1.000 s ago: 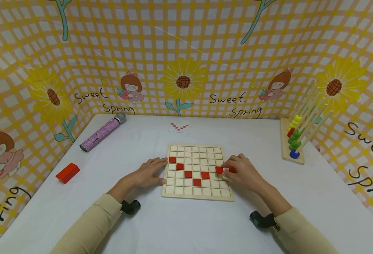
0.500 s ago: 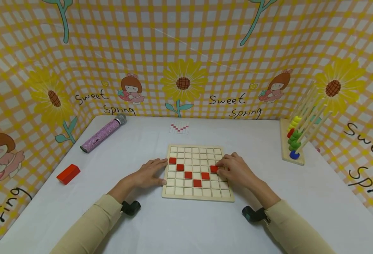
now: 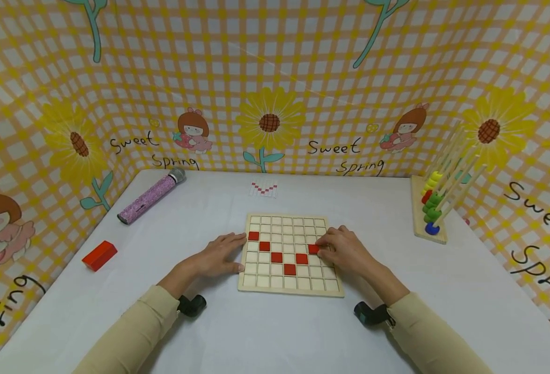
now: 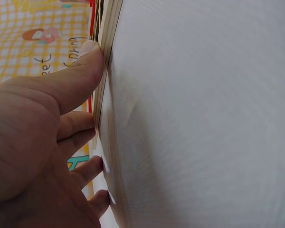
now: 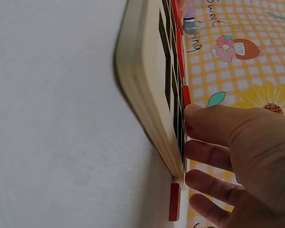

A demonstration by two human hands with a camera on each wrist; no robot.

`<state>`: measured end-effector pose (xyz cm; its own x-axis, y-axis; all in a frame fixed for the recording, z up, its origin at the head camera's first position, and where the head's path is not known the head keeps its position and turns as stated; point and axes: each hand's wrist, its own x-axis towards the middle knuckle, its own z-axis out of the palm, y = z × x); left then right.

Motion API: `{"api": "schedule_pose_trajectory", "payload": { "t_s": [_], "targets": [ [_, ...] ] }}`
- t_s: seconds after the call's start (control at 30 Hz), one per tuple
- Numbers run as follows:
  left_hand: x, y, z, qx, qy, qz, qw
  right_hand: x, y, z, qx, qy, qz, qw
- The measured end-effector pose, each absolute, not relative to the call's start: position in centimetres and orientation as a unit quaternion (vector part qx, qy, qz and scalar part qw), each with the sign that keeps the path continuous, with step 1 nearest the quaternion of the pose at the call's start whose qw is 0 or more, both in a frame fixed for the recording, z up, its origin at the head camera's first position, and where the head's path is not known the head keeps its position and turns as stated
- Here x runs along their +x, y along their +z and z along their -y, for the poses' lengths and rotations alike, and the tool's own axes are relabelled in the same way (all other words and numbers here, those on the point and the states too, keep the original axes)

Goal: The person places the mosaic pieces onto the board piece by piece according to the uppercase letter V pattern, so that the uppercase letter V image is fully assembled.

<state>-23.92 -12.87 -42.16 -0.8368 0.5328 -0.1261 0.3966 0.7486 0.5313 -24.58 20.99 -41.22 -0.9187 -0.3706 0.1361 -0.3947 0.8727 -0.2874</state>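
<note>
A wooden grid board [image 3: 303, 292] lies flat on the table, with several red square tiles, such as the lowest red tile [image 3: 290, 269], set in its cells in a slanting V. My left hand [image 3: 216, 254] rests against the board's left edge, fingers fairly straight and thumb near the corner side. At the board's right side, my right hand [image 3: 347, 253] pinches a red tile [image 3: 313, 249] with thumb and fingertips over a cell. The right wrist view shows another red tile [image 5: 174, 202] on the table just beyond the board's edge; my hand hides it in the head view.
A small card [image 3: 263, 188] printed with a red V pattern lies behind the board. A glittery purple microphone [image 3: 151, 197] and a red block [image 3: 99, 255] are at left. A wooden bead stand [image 3: 429, 208] with upright rods is at right. Patterned cloth [image 3: 275, 67] surrounds the table.
My right hand has slid left across the board's right edge, bringing the pinched red tile one cell leftward. It now covers the loose tile beside the board. The left hand stays put.
</note>
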Motion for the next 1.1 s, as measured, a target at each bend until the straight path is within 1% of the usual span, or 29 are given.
{"api": "schedule_pose_trajectory", "payload": {
  "t_s": [0.23, 0.37, 1.1],
  "targets": [
    [-23.71, -42.22, 13.18, 0.255, 0.252, -0.923, 0.142, -24.56, -41.49, -20.86, 0.199, 0.162, 0.966, 0.032],
    [-23.75, -42.17, 13.14, 0.256, 0.250, -0.924, 0.135, -24.71, -41.51, -20.86, 0.199, 0.163, 0.965, 0.043],
    [-23.97, -42.17, 13.04, 0.265, 0.261, -0.919, 0.130, -24.59, -41.10, -21.31, 0.212, 0.165, 0.961, 0.070]
  ]
}}
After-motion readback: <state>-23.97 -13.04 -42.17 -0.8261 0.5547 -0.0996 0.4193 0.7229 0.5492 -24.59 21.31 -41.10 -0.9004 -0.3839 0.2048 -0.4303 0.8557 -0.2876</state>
